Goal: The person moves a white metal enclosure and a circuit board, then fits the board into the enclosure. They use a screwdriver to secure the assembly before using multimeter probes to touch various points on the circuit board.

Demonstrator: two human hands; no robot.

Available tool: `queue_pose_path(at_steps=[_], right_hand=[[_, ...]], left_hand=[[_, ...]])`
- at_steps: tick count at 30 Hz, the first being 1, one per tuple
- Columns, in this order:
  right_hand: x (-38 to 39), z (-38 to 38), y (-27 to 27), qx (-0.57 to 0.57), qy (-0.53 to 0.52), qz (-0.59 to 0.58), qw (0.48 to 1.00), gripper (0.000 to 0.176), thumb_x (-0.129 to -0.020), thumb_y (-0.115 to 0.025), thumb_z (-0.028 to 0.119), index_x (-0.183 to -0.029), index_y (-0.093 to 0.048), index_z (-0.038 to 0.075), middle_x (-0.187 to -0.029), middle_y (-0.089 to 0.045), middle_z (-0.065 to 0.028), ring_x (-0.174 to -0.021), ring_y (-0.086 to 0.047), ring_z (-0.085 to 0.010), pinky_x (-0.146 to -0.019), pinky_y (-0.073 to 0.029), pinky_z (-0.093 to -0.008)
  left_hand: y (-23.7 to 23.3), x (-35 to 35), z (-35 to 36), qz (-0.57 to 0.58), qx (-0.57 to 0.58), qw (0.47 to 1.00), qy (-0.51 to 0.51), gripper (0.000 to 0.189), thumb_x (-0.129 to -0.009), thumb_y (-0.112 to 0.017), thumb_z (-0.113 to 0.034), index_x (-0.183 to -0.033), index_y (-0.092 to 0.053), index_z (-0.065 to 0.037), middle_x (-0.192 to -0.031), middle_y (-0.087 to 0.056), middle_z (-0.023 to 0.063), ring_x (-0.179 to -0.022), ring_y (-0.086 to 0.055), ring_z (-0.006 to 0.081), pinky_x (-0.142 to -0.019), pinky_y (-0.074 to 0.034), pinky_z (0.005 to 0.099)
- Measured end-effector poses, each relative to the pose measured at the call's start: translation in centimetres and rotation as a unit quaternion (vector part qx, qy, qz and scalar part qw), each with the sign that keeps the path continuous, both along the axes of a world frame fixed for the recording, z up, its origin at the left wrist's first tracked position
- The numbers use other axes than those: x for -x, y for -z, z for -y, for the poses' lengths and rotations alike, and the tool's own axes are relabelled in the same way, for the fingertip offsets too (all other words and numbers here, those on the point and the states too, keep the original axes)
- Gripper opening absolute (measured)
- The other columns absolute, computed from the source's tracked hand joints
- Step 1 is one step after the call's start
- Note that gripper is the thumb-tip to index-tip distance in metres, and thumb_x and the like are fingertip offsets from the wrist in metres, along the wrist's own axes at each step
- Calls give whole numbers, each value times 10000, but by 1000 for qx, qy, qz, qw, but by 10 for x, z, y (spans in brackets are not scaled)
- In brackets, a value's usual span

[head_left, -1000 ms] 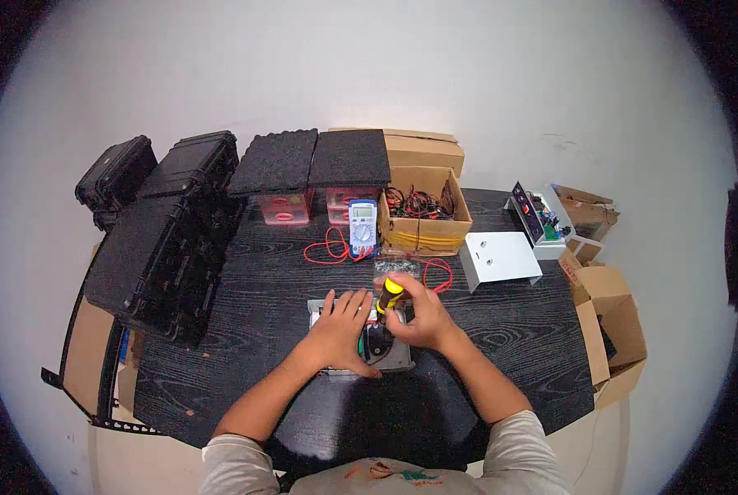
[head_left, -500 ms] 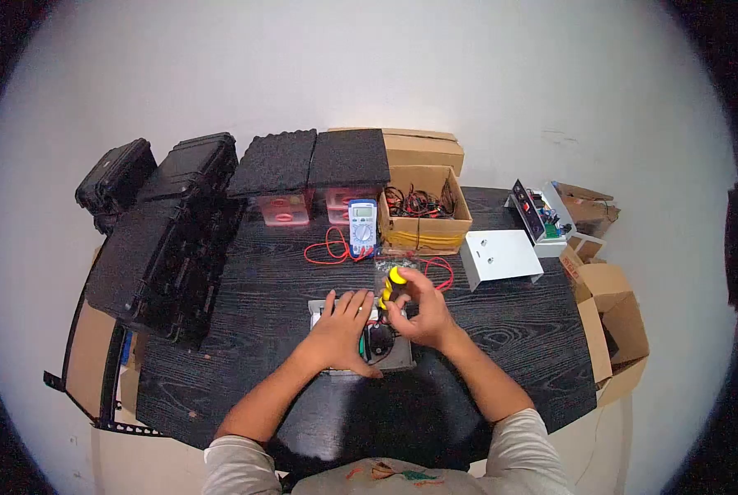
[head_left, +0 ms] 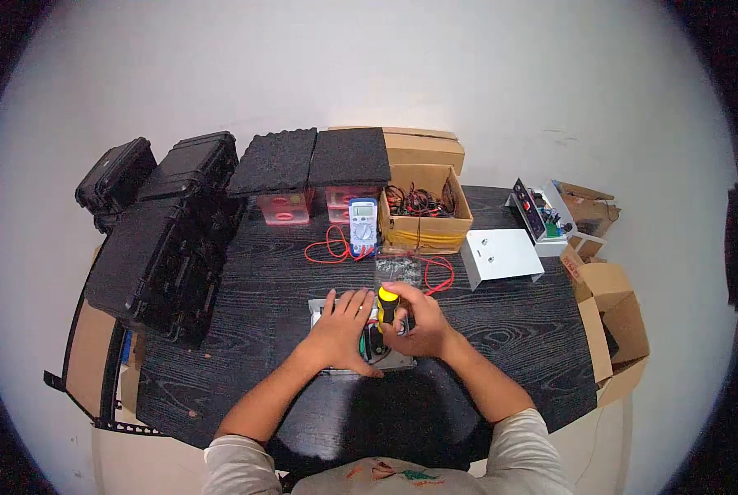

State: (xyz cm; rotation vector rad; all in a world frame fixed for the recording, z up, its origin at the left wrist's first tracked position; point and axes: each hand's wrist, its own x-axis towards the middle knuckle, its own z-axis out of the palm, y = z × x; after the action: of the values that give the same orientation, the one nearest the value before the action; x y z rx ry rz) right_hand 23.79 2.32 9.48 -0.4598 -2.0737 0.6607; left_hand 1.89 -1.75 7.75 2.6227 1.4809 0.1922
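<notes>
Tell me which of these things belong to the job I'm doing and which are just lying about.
Likely part of the job:
screwdriver, in your right hand
grey case, with your left hand on it

Apparently just lying about:
multimeter
cardboard box of cables
white cover
black cases
plastic bag, though it may be needed

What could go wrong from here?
The screwdriver could slip and jab the left hand, spread close beside it over the grey housing. Its tip is hidden in this view, so poor seating might go unnoticed. The right hand could also nudge the clear bag lying just beyond it.
</notes>
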Motion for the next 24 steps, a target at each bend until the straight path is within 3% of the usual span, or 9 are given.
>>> queue_pose_path(at_steps=[24], right_hand=[[2, -2, 6, -15, -1, -21, 1000, 703, -808, -791, 22, -1442, -490, 63, -1222, -659, -162, -672, -645, -154, -632, -560, -294]], left_hand=[[6, 1, -1, 24, -9, 1000, 6, 1445, -526, -837, -775, -1538, -294, 100, -1561, -359, 291, -1489, -300, 468, -1211, -170, 705]])
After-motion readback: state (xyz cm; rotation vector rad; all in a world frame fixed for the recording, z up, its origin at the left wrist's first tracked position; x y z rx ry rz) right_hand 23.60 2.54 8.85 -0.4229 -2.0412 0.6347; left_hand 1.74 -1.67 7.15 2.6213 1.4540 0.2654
